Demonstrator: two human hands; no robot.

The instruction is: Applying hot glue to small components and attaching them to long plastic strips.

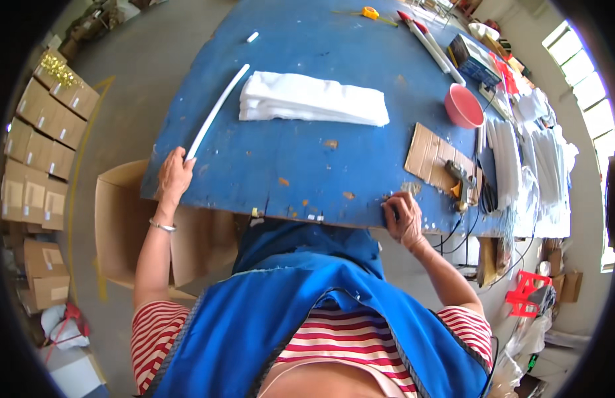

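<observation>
- The left hand (173,176) rests at the near left edge of the blue table (307,152), its fingers (181,159) closed round the near end of a long white rod (216,111).
- The white rod lies on the table and runs away from the hand toward the far side, bending slightly to the right.
- The right hand (403,217) sits at the near right edge of the table, fingers curled and pressed together on the surface; whether they pinch anything cannot be told.
- A stack of folded white fabric (312,99) lies in the middle of the table, just right of the rod and apart from it.
- A piece of cardboard (433,156) lies beyond the right hand, with a glue gun (461,179) on its near end.
- A pink bowl (462,106) stands farther off on the right.
- An open cardboard box (121,225) stands on the floor below the table's left edge, beside the left forearm.
- Stacked cartons (45,126) line the far left.
</observation>
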